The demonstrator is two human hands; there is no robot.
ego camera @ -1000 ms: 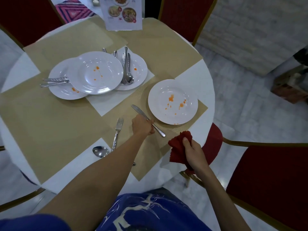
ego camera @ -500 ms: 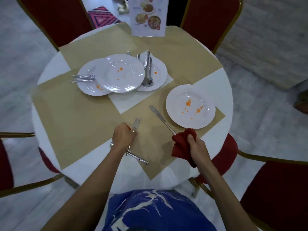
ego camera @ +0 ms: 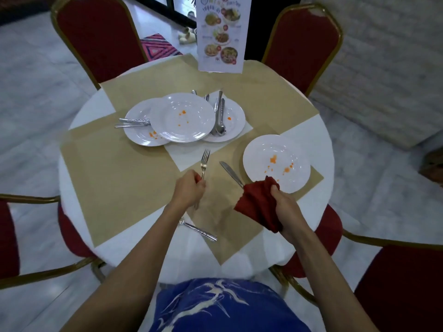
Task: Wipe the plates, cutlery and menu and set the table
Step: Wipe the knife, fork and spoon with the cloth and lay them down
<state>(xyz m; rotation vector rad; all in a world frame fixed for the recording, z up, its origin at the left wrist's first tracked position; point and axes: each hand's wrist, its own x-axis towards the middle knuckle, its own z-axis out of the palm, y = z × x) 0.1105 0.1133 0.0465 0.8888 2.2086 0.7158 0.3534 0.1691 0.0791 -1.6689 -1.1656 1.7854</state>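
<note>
the round surface (ego camera: pixel 318 140), covered in white cloth, filled the middle of the view, with tan rectangular placemats (ego camera: pixel 119 168) laid across it at angles. red padded chairs with gold metal frames (ego camera: pixel 100 37) stood around it on a pale marbled floor. at the far edge an upright printed menu card with food photos (ego camera: pixel 221 34) stood facing the person.

near the centre, three round white plates overlapped in a cluster: the middle white plate (ego camera: pixel 187 117) with orange spots lay on top, a left white plate (ego camera: pixel 140 133) with orange smears sat partly beneath it, and a right white plate (ego camera: pixel 233 121) showed at the other side. silver cutlery handles (ego camera: pixel 133 122) stuck out over the left plate's rim, and a silver spoon with other pieces (ego camera: pixel 219 116) lay across the right plate. a fourth round white plate (ego camera: pixel 276 161), spattered with orange, sat alone to the right, near the surface's edge.

the right hand (ego camera: pixel 285 209) was closed around a bunched dark red cloth (ego camera: pixel 259 204), whose upper fold lay over the near rim of the lone plate and over the handle of a silver table knife (ego camera: pixel 229 172) lying on a placemat beside it. the left hand (ego camera: pixel 189 189) was curled shut around the handle of a silver fork (ego camera: pixel 205 160), tines pointing away from the person. below that wrist another silver utensil (ego camera: pixel 200 231) lay on the surface, its head hidden by the arm.
</note>
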